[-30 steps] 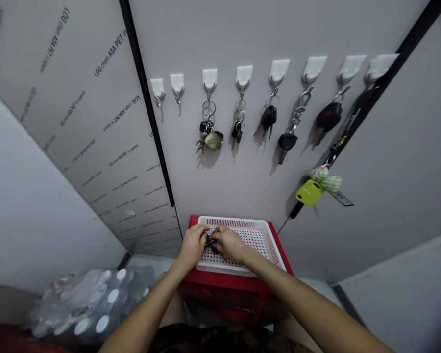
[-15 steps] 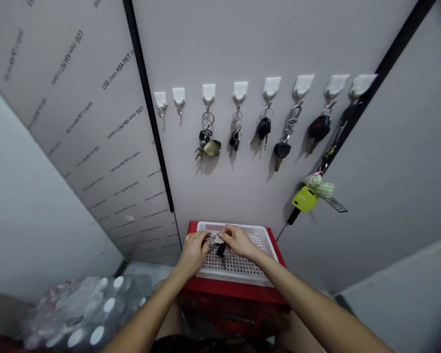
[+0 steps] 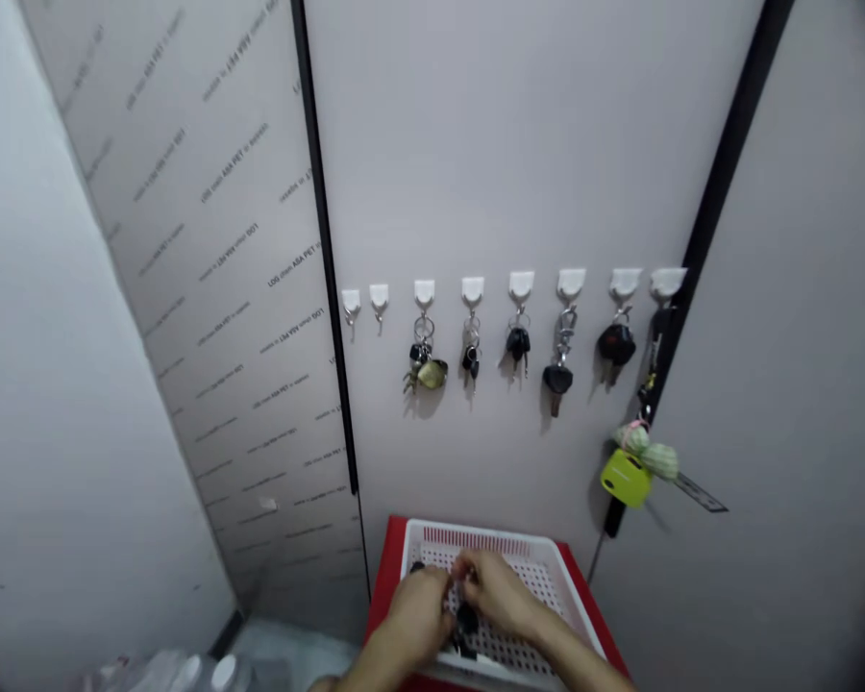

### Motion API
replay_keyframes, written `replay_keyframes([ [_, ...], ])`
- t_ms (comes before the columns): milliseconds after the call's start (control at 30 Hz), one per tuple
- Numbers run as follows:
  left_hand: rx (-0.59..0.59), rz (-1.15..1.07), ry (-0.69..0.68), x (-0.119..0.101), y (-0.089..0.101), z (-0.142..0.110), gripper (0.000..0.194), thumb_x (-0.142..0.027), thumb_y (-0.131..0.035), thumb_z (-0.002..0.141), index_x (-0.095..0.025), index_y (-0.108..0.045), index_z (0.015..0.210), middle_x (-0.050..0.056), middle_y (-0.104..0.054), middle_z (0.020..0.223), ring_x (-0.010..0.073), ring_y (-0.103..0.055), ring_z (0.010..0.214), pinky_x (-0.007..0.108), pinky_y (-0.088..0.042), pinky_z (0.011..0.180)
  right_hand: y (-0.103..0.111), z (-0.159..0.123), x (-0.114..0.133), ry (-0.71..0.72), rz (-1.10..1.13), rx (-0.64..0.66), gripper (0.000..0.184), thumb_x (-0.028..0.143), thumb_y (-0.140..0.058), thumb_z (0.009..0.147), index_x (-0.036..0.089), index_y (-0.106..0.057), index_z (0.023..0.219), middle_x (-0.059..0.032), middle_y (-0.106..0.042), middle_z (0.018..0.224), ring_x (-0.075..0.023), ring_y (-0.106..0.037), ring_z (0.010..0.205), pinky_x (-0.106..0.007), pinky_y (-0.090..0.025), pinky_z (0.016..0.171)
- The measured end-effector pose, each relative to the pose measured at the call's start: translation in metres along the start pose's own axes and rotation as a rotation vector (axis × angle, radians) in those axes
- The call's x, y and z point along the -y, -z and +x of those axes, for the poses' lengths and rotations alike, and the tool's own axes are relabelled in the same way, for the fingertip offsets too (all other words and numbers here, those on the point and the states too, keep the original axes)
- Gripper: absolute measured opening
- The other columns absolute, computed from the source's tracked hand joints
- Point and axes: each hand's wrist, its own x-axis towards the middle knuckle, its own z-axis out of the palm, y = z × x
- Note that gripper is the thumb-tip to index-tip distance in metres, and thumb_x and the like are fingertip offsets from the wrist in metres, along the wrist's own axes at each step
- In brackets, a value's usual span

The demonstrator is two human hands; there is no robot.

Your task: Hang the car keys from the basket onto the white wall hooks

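Note:
Both my hands meet over a white perforated basket that stands on a red stool. My left hand and my right hand are closed together on a bunch of keys with a black fob, held just above the basket floor. On the wall above runs a row of white hooks. The two leftmost hooks hang bare. The others carry key bunches, the last with a yellow-green tag.
A black vertical strip divides the wall panels, and another runs at the right. Plastic-wrapped bottles with white caps lie at the lower left on the floor.
The camera has tilted up, so hooks and basket sit lower in the picture. My hands have lifted the key bunch off the basket floor and still hold it together.

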Motion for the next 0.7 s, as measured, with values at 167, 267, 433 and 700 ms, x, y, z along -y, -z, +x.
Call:
replay_keyframes([
  [167, 0.093, 0.096, -0.004, -0.005, 0.007, -0.004, 0.036, -0.009, -0.037, 0.054, -0.016, -0.056, 0.085, 0.007, -0.057, 0.090, 0.0192, -0.049, 0.084, 0.027, -0.036, 0.073, -0.005, -0.010, -0.002, 0.054, -0.277, 0.119, 0.029, 0.011, -0.038, 0.049, 0.019, -0.059, 0.068, -0.0038, -0.058, 0.076, -0.0163, -0.050, 0.072, -0.023, -0.034, 0.063],
  [267, 0.107, 0.091, -0.039, -0.004, 0.008, -0.007, 0.032, -0.008, -0.036, 0.054, -0.015, -0.058, 0.077, 0.007, -0.058, 0.085, 0.0178, -0.049, 0.080, 0.025, -0.036, 0.071, -0.011, -0.013, 0.002, 0.013, -0.327, 0.151, 0.024, 0.012, -0.037, 0.052, 0.019, -0.058, 0.062, -0.0026, -0.058, 0.068, -0.0141, -0.050, 0.062, -0.021, -0.033, 0.055],
  [433, -0.003, -0.023, -0.041, 0.005, 0.006, -0.014, 0.032, -0.011, -0.039, 0.056, -0.014, -0.054, 0.085, 0.007, -0.055, 0.092, 0.0167, -0.046, 0.086, 0.025, -0.034, 0.076, -0.007, -0.012, 0.001, 0.055, -0.254, 0.093, 0.023, 0.011, -0.035, 0.056, 0.016, -0.057, 0.061, -0.0016, -0.057, 0.063, -0.0110, -0.047, 0.058, -0.020, -0.030, 0.052],
  [700, -0.146, -0.530, -0.164, -0.006, 0.022, 0.002, 0.030, -0.025, -0.044, 0.063, -0.015, -0.048, 0.091, 0.006, -0.053, 0.096, 0.0152, -0.044, 0.089, 0.025, -0.031, 0.080, 0.036, -0.006, 0.038, 0.150, -0.050, -0.159, 0.016, 0.015, -0.037, 0.063, 0.014, -0.053, 0.061, -0.0017, -0.053, 0.064, -0.0092, -0.045, 0.060, -0.019, -0.032, 0.056],
])
